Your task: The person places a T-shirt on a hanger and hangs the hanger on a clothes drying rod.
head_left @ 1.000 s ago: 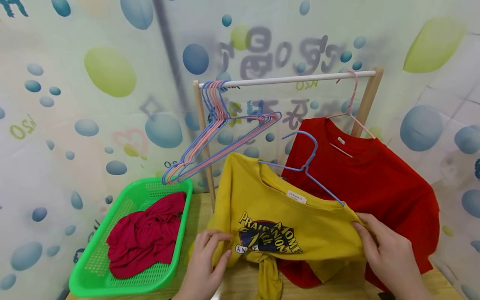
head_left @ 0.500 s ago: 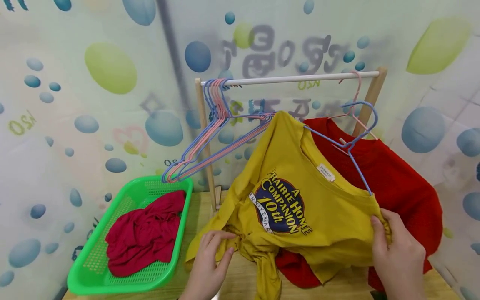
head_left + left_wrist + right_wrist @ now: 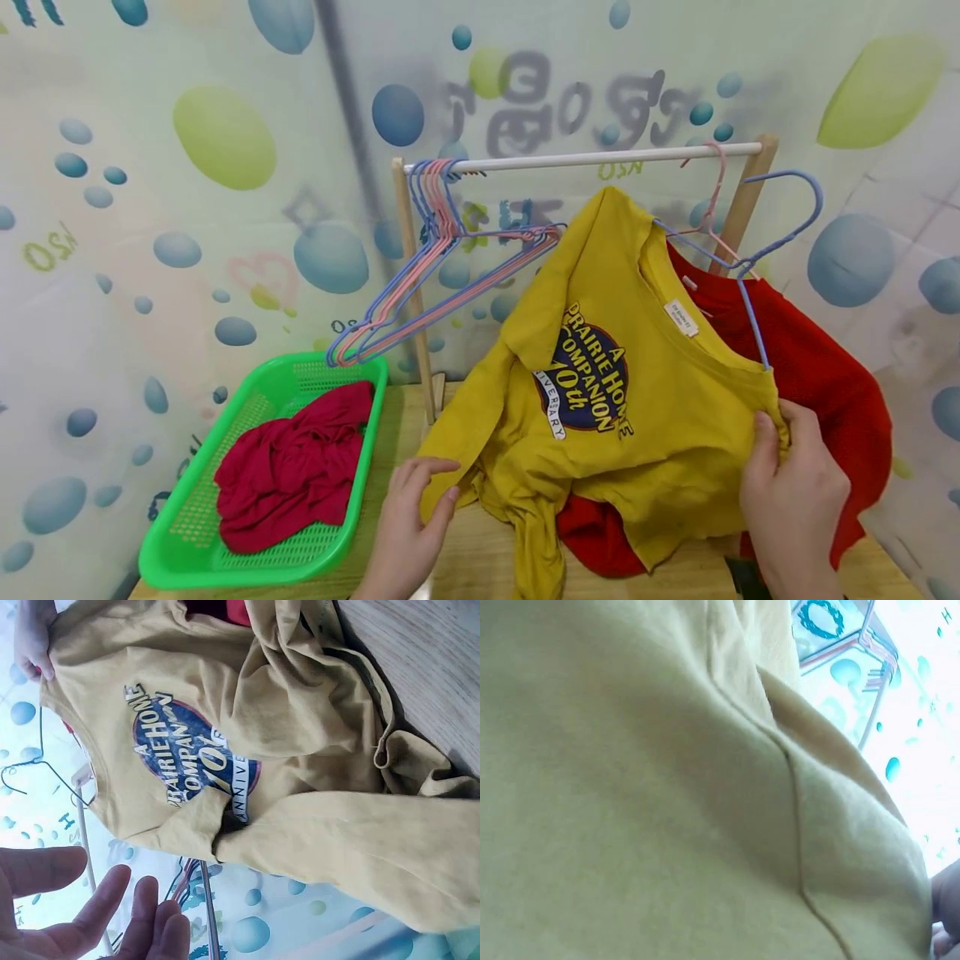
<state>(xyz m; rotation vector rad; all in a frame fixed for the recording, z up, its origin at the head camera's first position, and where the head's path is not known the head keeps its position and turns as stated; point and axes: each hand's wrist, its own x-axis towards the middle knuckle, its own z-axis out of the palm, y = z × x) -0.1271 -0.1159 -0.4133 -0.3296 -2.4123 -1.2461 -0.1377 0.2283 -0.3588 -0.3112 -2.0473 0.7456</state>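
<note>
My right hand pinches the shoulder of a yellow long-sleeved shirt with a printed front. Inside its neckline sits a blue wire hanger, its hook free in the air to the right of the rack. The shirt is tilted, its other shoulder higher, and its lower part bunches near the table. Beside the yellow sleeve, my left hand has its fingers spread and holds nothing; the left wrist view shows a gap between these fingers and the cloth. Behind the yellow shirt, a red shirt hangs from a pink hanger.
A rack with a white rod and wooden posts stands on the wooden table. Several blue and pink hangers cluster at the rod's left end. At left, a green basket holds a crumpled dark red garment.
My right hand has moved slightly right, and the yellow shirt with its hanger has risen up and right, tilting and unfolding. The sleeve has slipped away from my left hand, which has hardly moved.
</note>
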